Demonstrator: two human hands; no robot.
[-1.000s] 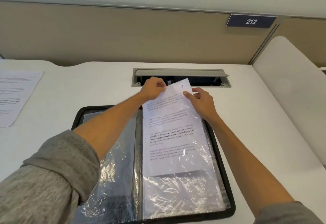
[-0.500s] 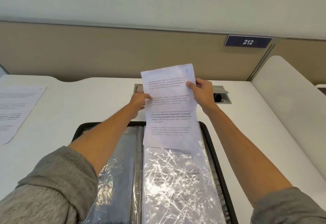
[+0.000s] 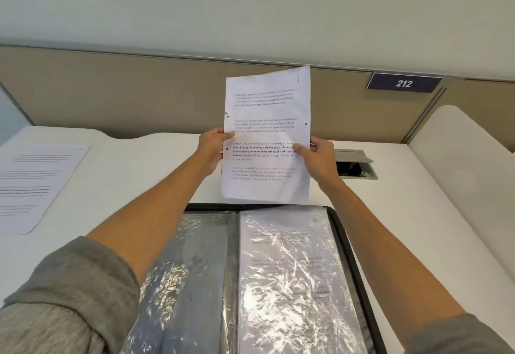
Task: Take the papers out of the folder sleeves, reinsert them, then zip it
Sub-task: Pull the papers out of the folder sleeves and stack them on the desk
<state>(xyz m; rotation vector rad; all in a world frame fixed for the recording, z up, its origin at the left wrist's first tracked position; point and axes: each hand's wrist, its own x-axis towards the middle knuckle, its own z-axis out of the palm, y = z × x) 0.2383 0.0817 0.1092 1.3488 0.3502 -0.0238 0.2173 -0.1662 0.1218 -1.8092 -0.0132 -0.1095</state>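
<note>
Behind held paper (image 3: 267, 136): grommet (half hidden) (image 3: 355, 164)

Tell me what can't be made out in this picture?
All in the head view:
- Printed text on the white paper sheet held by both hands: too small and blurred.
- Black zip folder: near end cut off by the bottom edge.
- Pages inside the clear plastic sleeves: washed out by glare.

"212" on blue partition plate (image 3: 403, 83)
</note>
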